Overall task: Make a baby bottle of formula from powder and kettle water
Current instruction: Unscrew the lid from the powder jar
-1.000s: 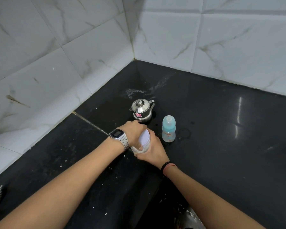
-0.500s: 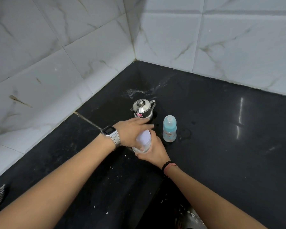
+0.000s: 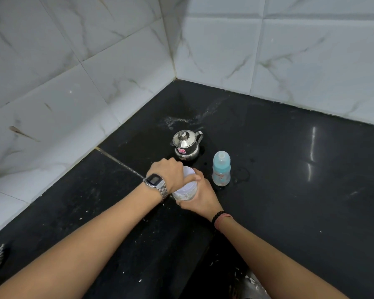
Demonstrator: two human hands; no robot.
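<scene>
Small clear plastic powder jar with white lid, clasped round the body by right hand while left hand curls over the lid; likely light, rigid, smooth-walled; baby bottle just beyond, steel kettle behind.

A home kitchen corner: a polished black stone desk meets white marble-look wall tiles, and a small steel kettle stands beside a baby bottle on it.

One kettle, one baby bottle, one jar, two hands.
</scene>
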